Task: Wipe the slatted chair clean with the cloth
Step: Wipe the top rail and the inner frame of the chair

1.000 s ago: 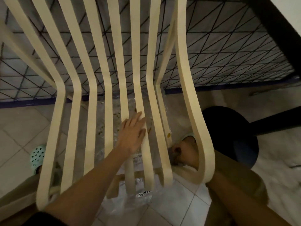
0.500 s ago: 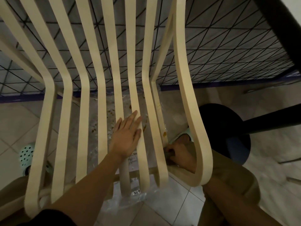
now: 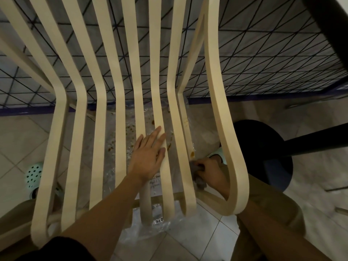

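The cream slatted chair [image 3: 120,129] fills the view, its slats running from the top down to curled front ends. My left hand [image 3: 148,157] lies flat and open on the middle seat slats, fingers pointing away from me. My right hand [image 3: 211,172] reaches between the rightmost slat and the looping armrest [image 3: 235,166], closed on a dark grey cloth [image 3: 199,178] pressed against the side of that slat. Brown spots [image 3: 192,153] mark the slat's edge just above the cloth.
A crumpled clear plastic sheet [image 3: 131,140] with brown stains lies on the tiled floor under the seat. A dark round stool [image 3: 267,155] stands at the right. A black wire grid [image 3: 263,59] runs behind. A mint perforated clog [image 3: 33,174] sits at the left.
The view has shifted slightly. My left hand stays flat on the slats. My right hand with the cloth has moved a little along the right slat.
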